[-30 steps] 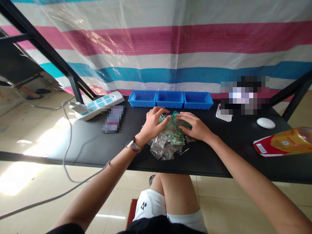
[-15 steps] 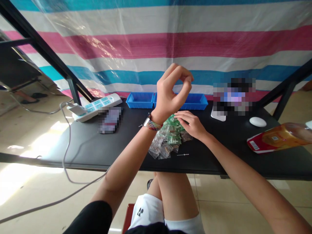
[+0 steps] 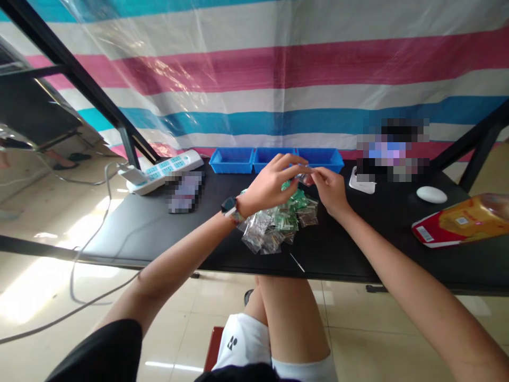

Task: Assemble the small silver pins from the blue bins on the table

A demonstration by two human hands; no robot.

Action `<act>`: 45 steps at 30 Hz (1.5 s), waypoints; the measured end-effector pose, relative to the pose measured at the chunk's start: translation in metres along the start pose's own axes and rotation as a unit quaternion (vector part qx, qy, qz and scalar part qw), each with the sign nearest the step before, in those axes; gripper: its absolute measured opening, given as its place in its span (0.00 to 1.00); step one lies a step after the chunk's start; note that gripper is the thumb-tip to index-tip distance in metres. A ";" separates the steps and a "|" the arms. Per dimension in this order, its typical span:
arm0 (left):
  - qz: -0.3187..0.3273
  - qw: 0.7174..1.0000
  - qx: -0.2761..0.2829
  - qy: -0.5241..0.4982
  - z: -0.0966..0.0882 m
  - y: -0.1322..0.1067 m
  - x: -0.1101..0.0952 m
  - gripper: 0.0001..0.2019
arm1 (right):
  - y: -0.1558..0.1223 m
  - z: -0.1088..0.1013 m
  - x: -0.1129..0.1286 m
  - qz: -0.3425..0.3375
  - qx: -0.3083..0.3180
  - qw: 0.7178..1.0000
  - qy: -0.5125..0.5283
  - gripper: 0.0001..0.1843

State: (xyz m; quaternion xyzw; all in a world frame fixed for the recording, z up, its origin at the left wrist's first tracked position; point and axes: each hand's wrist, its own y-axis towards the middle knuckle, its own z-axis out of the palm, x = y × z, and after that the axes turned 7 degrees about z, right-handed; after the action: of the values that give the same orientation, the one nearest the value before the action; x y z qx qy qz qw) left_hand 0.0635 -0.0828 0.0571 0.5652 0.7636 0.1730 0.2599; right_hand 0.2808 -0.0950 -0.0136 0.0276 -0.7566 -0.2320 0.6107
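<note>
Above a pile of small clear and green plastic bags (image 3: 274, 225), my two hands meet over the black table. My right hand (image 3: 332, 193) is closed, thumb and forefinger pinching what looks like a small clear plastic bag (image 3: 303, 178). From the other side, the fingers of my left hand (image 3: 274, 180) reach over the same bag, its thumb below; they partly cover it, and its contents cannot be made out. A thin metal pin (image 3: 297, 262) lies slanted near the table's front edge.
Three blue bins (image 3: 233, 161) line the back of the table (image 3: 191, 233). On the left are a power strip (image 3: 167, 171) and a blurred phone (image 3: 186, 192). To the right are a white case (image 3: 361, 180), a white mouse (image 3: 432, 194) and a drink bottle (image 3: 461, 220) lying down.
My left hand has come down from its raised pinch to meet my right hand, which has lifted off the pile and closed. The metal pin has turned and lies closer to the front edge.
</note>
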 end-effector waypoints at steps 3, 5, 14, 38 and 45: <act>0.092 0.987 0.135 0.003 0.004 -0.053 -0.054 0.30 | -0.001 0.004 -0.004 0.012 -0.012 1.000 0.000 0.30; 0.134 0.967 0.212 0.045 0.012 -0.081 -0.082 0.35 | -0.001 0.007 -0.009 0.020 -0.016 1.000 0.011 0.31; 0.050 0.963 0.233 0.126 0.030 -0.093 -0.095 0.39 | 0.002 0.006 -0.015 0.020 -0.021 0.999 0.031 0.32; -0.091 0.994 0.063 0.024 0.034 -0.011 -0.051 0.19 | 0.031 -0.019 -0.038 0.107 -0.138 0.977 0.126 0.25; 0.000 0.985 0.169 0.031 0.025 -0.032 -0.050 0.17 | 0.027 -0.013 -0.036 0.101 -0.100 0.984 0.111 0.26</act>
State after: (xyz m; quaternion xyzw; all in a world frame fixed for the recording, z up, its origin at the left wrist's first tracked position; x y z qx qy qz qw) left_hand 0.0648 -0.1406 0.0286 0.5956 0.7893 0.0594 0.1366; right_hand 0.3091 -0.0630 -0.0343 -0.0851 -0.6560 -0.2392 0.7108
